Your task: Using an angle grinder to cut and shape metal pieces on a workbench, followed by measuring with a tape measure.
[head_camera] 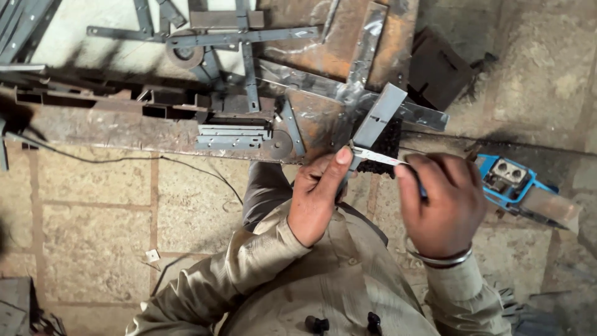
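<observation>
Centre-right of the frame: left hand is pinching a grey slotted metal bracket over the rusty bench, right hand is gripping a thin steel ruler against it.

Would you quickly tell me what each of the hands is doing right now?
Left hand: closed on the steel rule, thumb on top.
Right hand: closed, pinching the rule's other end.

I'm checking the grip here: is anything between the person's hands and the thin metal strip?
Nothing visible. The left hand pinches one end of the metal strip and the right hand the other, bare fingers directly on it.
</observation>
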